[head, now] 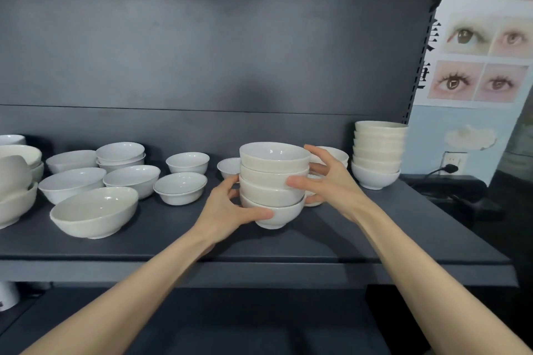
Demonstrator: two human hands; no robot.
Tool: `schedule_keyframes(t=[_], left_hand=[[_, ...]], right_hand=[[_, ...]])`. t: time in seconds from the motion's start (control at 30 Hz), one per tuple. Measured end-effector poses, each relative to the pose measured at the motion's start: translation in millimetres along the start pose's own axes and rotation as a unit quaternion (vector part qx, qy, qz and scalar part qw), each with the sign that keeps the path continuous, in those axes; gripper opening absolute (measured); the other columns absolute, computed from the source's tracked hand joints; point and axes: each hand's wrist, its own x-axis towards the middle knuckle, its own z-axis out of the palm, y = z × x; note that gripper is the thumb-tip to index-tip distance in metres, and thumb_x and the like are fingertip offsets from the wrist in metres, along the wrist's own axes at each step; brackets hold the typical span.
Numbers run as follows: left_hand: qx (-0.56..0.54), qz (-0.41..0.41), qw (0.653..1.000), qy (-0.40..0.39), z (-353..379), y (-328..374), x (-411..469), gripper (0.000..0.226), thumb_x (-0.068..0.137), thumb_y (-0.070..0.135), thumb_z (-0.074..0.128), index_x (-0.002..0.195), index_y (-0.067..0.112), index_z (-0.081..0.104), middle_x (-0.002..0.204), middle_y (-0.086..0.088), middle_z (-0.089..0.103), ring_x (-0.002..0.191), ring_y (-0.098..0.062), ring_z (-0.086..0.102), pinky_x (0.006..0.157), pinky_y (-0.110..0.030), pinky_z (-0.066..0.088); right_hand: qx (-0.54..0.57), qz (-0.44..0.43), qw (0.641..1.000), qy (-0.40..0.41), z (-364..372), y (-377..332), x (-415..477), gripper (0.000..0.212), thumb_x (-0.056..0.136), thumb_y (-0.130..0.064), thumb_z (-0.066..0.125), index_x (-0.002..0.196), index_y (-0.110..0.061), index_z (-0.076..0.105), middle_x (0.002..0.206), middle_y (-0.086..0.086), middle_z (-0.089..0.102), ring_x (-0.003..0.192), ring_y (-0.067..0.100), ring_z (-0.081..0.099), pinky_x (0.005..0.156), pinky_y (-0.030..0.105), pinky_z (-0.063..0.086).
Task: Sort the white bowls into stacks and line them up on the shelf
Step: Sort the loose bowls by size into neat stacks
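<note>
- Left hand (230, 207) cups the base and right hand (326, 179) steadies the side of a four-bowl stack (274, 181), mid-shelf (375, 233).
- Glazed, brittle, slippery, probably heavy: support underneath.
- Tall stack (377, 153) stands at the back right corner.

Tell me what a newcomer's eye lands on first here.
First, the stack of four white bowls at the middle of the dark shelf, gripped by the left hand and right hand. Then the taller stack at the far right, and the loose bowls scattered left.
</note>
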Motion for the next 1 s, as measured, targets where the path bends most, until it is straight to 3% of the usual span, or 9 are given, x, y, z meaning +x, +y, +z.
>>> schedule_keyframes(t=[0.07, 0.2, 0.43, 0.6, 0.73, 0.9, 1.0], left_hand=[[-0.004, 0.005, 1.000, -0.011, 20.3, 8.8, -0.7, 0.079, 0.045, 0.026, 0.093, 0.116, 0.033, 0.057, 0.105, 0.012, 0.071, 0.096, -0.013, 0.069, 0.072, -0.028, 0.053], [-0.017, 0.009, 0.999, -0.028, 72.0, 19.0, 3.2, 0.068, 0.056, 0.013, 0.092, 0.111, 0.033, 0.057, 0.103, 0.012, 0.071, 0.095, -0.013, 0.069, 0.071, -0.026, 0.054], [-0.042, -0.008, 0.997, -0.059, 170.7, 22.4, 26.2, 0.076, 0.057, 0.014, 0.091, 0.121, 0.025, 0.052, 0.111, 0.005, 0.066, 0.095, -0.015, 0.066, 0.073, -0.027, 0.054], [-0.031, -0.008, 0.998, -0.056, 218.5, 17.5, 47.5, 0.086, 0.039, 0.033, 0.090, 0.118, 0.028, 0.054, 0.110, 0.006, 0.069, 0.102, -0.013, 0.065, 0.085, -0.033, 0.057], [-0.020, -0.011, 0.998, -0.052, 238.5, 14.6, 61.9, 0.082, 0.048, 0.021, 0.091, 0.121, 0.023, 0.054, 0.111, 0.007, 0.068, 0.104, -0.009, 0.064, 0.086, -0.030, 0.055], [-0.012, -0.013, 0.999, -0.045, 246.4, 10.7, 78.2, 0.095, 0.038, 0.034, 0.090, 0.125, 0.023, 0.053, 0.113, 0.009, 0.068, 0.106, -0.008, 0.064, 0.092, -0.035, 0.054], [-0.018, -0.013, 0.999, -0.050, 248.2, 8.8, 83.6, 0.099, 0.039, 0.033, 0.090, 0.129, 0.022, 0.051, 0.114, 0.010, 0.067, 0.107, -0.008, 0.064, 0.093, -0.036, 0.054]], right_hand=[[-0.005, -0.001, 1.000, 0.010, -20.7, -2.4, -8.1, 0.087, 0.070, -0.016, 0.083, 0.142, -0.031, 0.037, 0.129, -0.002, 0.054, 0.101, 0.000, 0.060, 0.075, 0.041, 0.060], [-0.032, -0.001, 0.999, 0.027, -71.2, -0.5, -22.5, 0.087, 0.069, -0.019, 0.083, 0.141, -0.030, 0.038, 0.128, 0.001, 0.055, 0.110, 0.016, 0.060, 0.076, 0.042, 0.060], [-0.035, 0.011, 0.998, 0.043, -163.6, 21.0, -30.7, 0.090, 0.065, -0.018, 0.085, 0.141, -0.031, 0.039, 0.123, 0.000, 0.060, 0.104, 0.014, 0.064, 0.071, 0.037, 0.061], [-0.033, 0.019, 0.998, 0.041, -209.6, 41.7, -20.1, 0.086, 0.068, -0.014, 0.084, 0.139, -0.032, 0.040, 0.121, -0.002, 0.062, 0.097, 0.011, 0.067, 0.074, 0.040, 0.060], [-0.027, 0.019, 0.999, 0.034, -229.9, 52.3, -7.5, 0.086, 0.068, -0.013, 0.084, 0.140, -0.032, 0.041, 0.124, -0.003, 0.061, 0.105, 0.014, 0.065, 0.078, 0.044, 0.059], [-0.011, 0.012, 0.999, 0.031, -239.5, 61.7, 6.2, 0.084, 0.071, -0.009, 0.082, 0.140, -0.033, 0.041, 0.119, -0.010, 0.064, 0.093, 0.009, 0.069, 0.079, 0.045, 0.059], [-0.004, 0.010, 0.999, 0.033, -240.6, 66.8, 12.2, 0.084, 0.070, -0.007, 0.082, 0.139, -0.033, 0.041, 0.120, -0.008, 0.064, 0.096, 0.011, 0.068, 0.079, 0.045, 0.059]])
